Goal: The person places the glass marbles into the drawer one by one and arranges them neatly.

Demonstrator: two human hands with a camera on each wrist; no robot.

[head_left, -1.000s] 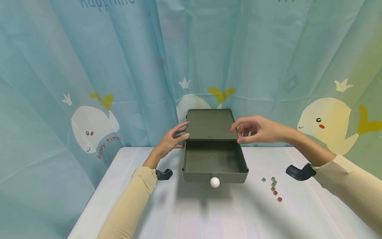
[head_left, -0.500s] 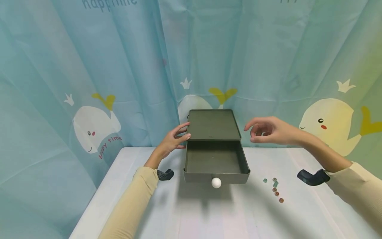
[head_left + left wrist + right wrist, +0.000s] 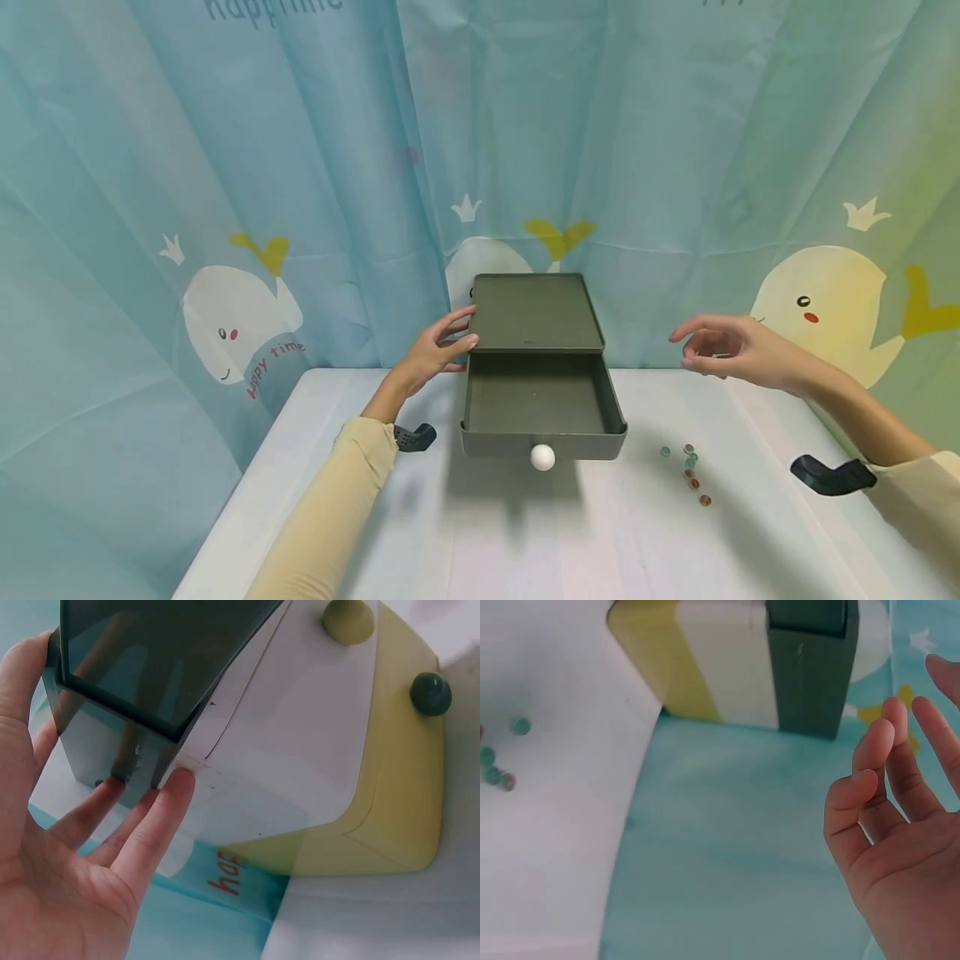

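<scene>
A small drawer unit (image 3: 536, 312) with a dark green top stands at the back of the table. Its top drawer (image 3: 536, 396), with a white knob (image 3: 542, 457), is pulled out and shows a bare inside. My left hand (image 3: 423, 354) rests its spread fingers against the unit's left side, thumb by the upper front edge. Below, in the left wrist view, are a white drawer (image 3: 307, 712) with a yellow knob and a yellow drawer (image 3: 405, 750) with a green knob, both closed. My right hand (image 3: 727, 348) hovers right of the unit, fingers loosely curled, holding nothing.
Several small round green and brown pieces (image 3: 691, 460) lie on the white table (image 3: 600, 542), right of the unit and below my right hand. A blue curtain (image 3: 360, 167) with whale prints hangs close behind the unit.
My right hand has drawn away from the unit's upper right edge, moving to the right and slightly down. The left hand and the drawer have stayed in place.
</scene>
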